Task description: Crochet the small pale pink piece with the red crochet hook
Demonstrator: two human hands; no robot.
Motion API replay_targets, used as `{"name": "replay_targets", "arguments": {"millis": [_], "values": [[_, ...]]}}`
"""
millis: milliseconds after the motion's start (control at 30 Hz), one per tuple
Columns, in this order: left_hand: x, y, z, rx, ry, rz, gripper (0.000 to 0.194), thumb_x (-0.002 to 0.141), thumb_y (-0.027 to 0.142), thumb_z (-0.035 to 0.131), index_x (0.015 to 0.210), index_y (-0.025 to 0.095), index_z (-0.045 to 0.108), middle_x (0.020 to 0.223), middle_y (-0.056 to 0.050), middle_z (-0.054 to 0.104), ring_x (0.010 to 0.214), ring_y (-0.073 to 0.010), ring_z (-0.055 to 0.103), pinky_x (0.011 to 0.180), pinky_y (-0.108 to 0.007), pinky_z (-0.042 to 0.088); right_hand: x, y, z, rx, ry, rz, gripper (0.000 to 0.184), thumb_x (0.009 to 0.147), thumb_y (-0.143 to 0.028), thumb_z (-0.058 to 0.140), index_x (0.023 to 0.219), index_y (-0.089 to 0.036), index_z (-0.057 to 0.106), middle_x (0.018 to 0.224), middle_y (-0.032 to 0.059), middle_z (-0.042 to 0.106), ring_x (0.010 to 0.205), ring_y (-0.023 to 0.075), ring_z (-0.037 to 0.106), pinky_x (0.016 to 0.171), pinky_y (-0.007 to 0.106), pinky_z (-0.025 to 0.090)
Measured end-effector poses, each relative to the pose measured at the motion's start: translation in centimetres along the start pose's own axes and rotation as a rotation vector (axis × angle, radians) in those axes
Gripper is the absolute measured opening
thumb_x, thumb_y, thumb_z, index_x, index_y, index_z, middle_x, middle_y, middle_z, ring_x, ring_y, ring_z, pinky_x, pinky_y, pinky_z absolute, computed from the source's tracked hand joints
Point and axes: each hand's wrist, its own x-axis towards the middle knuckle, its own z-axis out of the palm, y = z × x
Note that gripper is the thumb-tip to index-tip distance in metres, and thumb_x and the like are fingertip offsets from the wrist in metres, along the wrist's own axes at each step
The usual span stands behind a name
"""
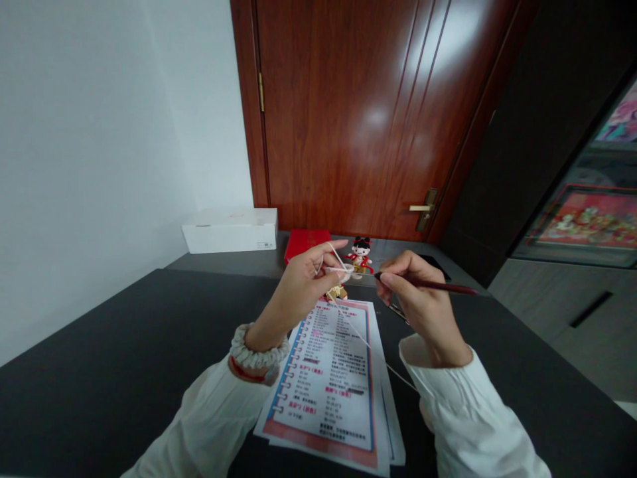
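Left hand (298, 289): thumb and fingers pinched together on a small white yarn piece (339, 269), with a strand looped up over the fingers. Right hand (417, 302): fingers clamped pen-style on a slim dark-red crochet hook (438, 286); hook head too small to resolve. Hook's long axis lies nearly level across the view, its narrow end pointing left toward the yarn piece, just apart from it. A loose white yarn strand (373, 348) runs down-right from the left hand, above a spiral-bound red-and-white printed sheet (323, 372). Beyond: a small red-and-black doll figure (361, 255) and a red booklet (304, 243), on a dark tabletop (99, 358).
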Motion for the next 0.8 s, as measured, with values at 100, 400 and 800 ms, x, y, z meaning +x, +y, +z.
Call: {"name": "replay_targets", "arguments": {"millis": [100,400,800], "values": [[-0.1,0.0,0.4,-0.113,-0.055,-0.038,0.049,0.078,0.018,0.066,0.125,0.014,0.055,0.076,0.001,0.06,0.071,-0.0121,0.058,0.07,-0.027,0.045,0.6,0.6,0.8,0.23,-0.04,0.091,0.016,0.084,-0.024,0.061,0.072,-0.02,0.05,0.055,-0.0054,0.056,0.045,0.0097,0.049,0.043,0.022,0.038],[1.1,1.0,1.6,-0.393,0.02,-0.15,0.051,0.075,0.015,0.069,0.124,0.012,0.055,0.073,0.002,0.059,0.066,-0.0087,0.054,0.063,-0.022,0.04,0.3,1.9,2.1,-0.748,0.021,-0.589,0.013,0.089,-0.011,0.054,0.096,-0.022,0.057,0.083,0.0062,0.064,0.076,0.0187,0.058,0.067,0.035,0.047],[0.7,-0.5,-1.4,-0.475,-0.134,-0.215,0.046,0.072,0.011,0.069,0.117,0.012,0.059,0.077,0.0,0.061,0.068,-0.011,0.06,0.064,-0.024,0.048,-0.2,0.7,-0.2,-0.119,-0.061,-0.159,0.008,0.086,-0.024,0.064,0.081,-0.021,0.059,0.078,0.0012,0.064,0.065,0.0134,0.059,0.058,0.028,0.047]]}}
